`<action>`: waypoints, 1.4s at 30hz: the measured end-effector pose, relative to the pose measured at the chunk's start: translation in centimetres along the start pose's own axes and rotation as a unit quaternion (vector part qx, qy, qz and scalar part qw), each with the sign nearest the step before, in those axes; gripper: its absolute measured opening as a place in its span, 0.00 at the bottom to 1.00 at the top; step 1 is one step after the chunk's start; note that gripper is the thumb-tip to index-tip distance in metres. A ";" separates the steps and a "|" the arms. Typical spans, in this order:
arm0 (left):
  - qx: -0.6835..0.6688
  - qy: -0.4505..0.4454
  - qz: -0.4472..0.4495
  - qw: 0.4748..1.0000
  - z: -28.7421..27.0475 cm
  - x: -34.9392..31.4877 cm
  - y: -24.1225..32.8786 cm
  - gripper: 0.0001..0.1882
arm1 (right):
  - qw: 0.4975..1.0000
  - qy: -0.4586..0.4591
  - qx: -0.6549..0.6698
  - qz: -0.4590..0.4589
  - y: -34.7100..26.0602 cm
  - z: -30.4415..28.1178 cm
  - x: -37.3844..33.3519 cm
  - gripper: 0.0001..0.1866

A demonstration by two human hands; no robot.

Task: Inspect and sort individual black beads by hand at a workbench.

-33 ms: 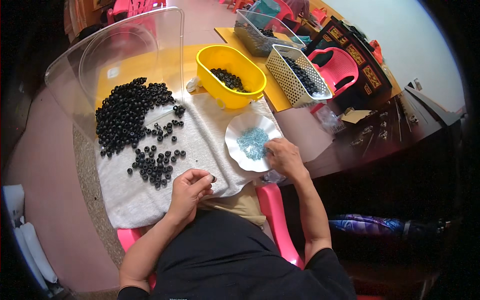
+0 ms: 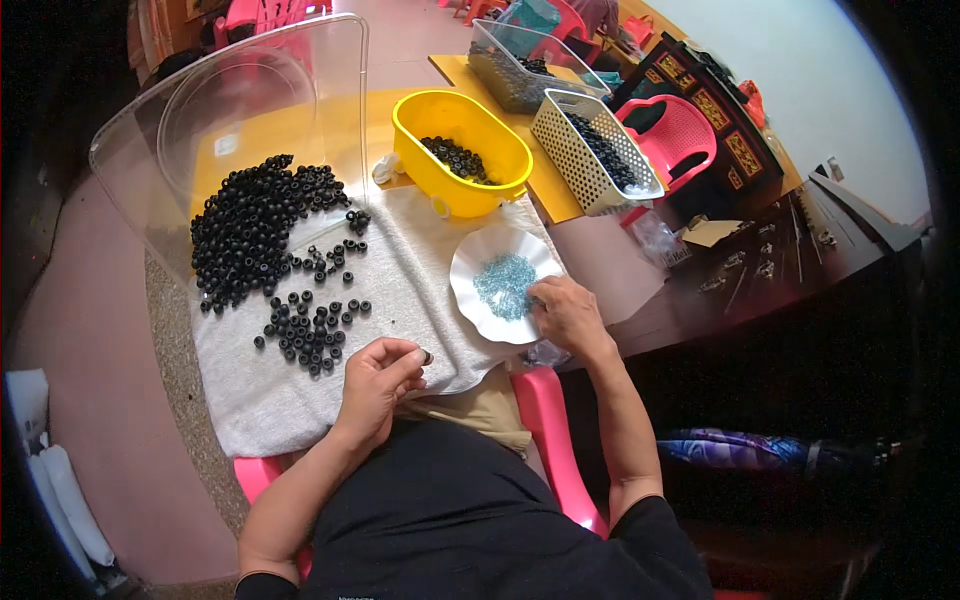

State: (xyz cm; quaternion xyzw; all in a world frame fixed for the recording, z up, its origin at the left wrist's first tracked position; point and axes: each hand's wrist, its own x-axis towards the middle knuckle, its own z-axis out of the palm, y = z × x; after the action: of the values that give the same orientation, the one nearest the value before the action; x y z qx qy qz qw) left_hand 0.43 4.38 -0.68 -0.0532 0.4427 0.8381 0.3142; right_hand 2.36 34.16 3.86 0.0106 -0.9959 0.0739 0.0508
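Note:
Between the thumb and fingertips of my left hand (image 2: 378, 388) is a small black round piece (image 2: 427, 357), held over the near edge of the white towel (image 2: 405, 290). My right hand (image 2: 568, 315) reaches over the right rim of a white scalloped bowl (image 2: 468, 298), its fingers bent together at the bowl's contents. Small, clear light-blue pieces (image 2: 505, 285) lie heaped in that bowl. Whatever the right fingertips pinch, if anything, is hidden. Left of my hands, a loose group of black round pieces with holes (image 2: 310, 335) is spread on the towel, below a larger pile (image 2: 260, 225).
A tipped-up clear plastic bin (image 2: 364, 110) stands behind the large pile. Beyond the bowl is a yellow tub (image 2: 460, 204) with black pieces inside. Farther right are a cream perforated basket (image 2: 585, 185) and a clear bin (image 2: 515, 92). A pink chair (image 2: 545, 410) surrounds me.

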 end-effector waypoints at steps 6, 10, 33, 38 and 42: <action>0.005 -0.004 0.010 1.000 -0.2 0.2 -0.2 0.05 | 1.000 0.019 0.017 -0.007 0.5 0.7 0.1 0.11; 0.006 -0.011 0.012 1.000 -0.3 0.1 -0.2 0.06 | 1.000 0.012 0.024 -0.006 0.5 0.6 0.0 0.10; -0.008 -0.010 0.008 1.000 -0.4 0.2 -0.2 0.06 | 0.994 -0.045 0.099 0.011 -0.3 -1.1 0.1 0.07; -0.006 -0.011 0.009 1.000 -0.3 0.2 -0.1 0.06 | 0.983 -0.005 0.182 -0.016 1.0 -0.4 -0.4 0.10; -0.001 -0.013 0.009 1.000 -0.4 0.2 -0.1 0.06 | 0.986 0.011 0.168 -0.016 1.8 0.2 -0.5 0.11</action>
State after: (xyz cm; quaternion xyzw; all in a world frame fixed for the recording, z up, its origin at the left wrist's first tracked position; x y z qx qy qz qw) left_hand 0.28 4.23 -1.11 -0.0387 0.4380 0.8422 0.3120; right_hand 2.80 35.88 3.32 0.0342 -0.9685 0.2392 0.0608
